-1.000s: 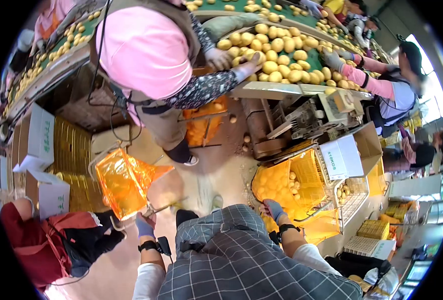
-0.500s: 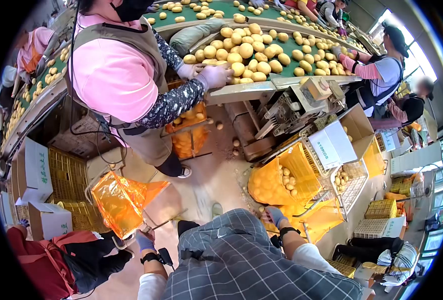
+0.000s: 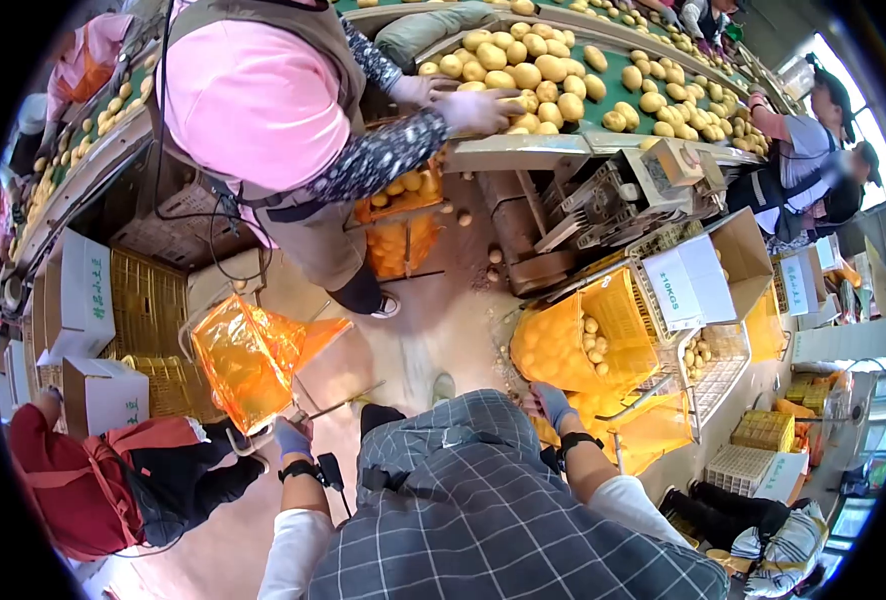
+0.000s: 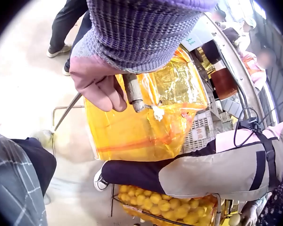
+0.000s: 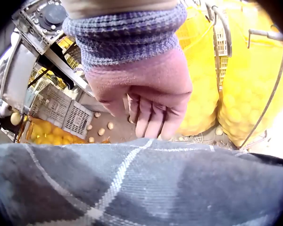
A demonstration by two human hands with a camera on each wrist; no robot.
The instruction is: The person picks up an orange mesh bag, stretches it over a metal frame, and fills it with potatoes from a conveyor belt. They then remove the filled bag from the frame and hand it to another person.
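My left hand [image 3: 293, 438], in a purple-and-pink knitted glove, grips the grey metal tube [image 4: 133, 92] of a bag stand; its fingers curl at the tube in the left wrist view. An orange mesh bag [image 3: 248, 365] spreads over that stand, its sides slack. My right hand [image 5: 144, 92], gloved alike, hangs loosely curled with nothing in it, in front of my checked apron [image 5: 132, 183]. Beside it, in the head view, stands a yellow-orange mesh bag [image 3: 548, 345] filled with potatoes.
A worker in pink [image 3: 258, 100] stands ahead, hands on potatoes [image 3: 523, 75] along the green conveyor [image 3: 618, 75]. Cartons [image 3: 673, 285] and yellow crates [image 3: 150, 300] flank the floor. Another person in dark red [image 3: 73, 480] is at the left. Several loose potatoes lie near the conveyor's base.
The head view has shifted about. The worker in pink has moved both hands along the potato pile. My left hand stays on the stand; my right hand still hangs beside the full bag.
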